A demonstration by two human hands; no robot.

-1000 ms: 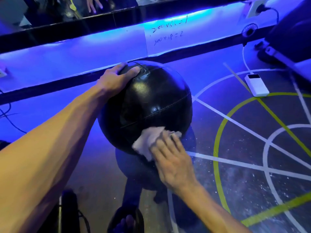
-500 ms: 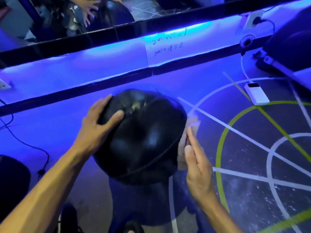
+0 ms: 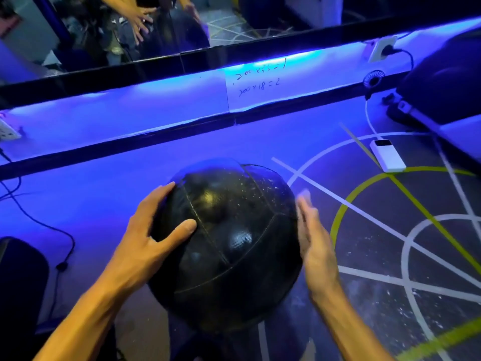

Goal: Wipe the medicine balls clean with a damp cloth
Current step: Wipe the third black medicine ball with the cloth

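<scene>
Medicine ball (image 3: 229,246) held above the floor (image 3: 377,256), between both hands. Left hand (image 3: 151,235) spread on its left side, fingers wide. Right hand (image 3: 312,238) flat on right side, fingers straight; cloth hidden, can't tell.

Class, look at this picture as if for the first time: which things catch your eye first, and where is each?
The big black medicine ball fills the centre, with the left hand spread on its left side and the right hand flat against its right. Behind it a glowing blue strip runs under a wall mirror. A white power bank lies on the lined floor at right.
</scene>
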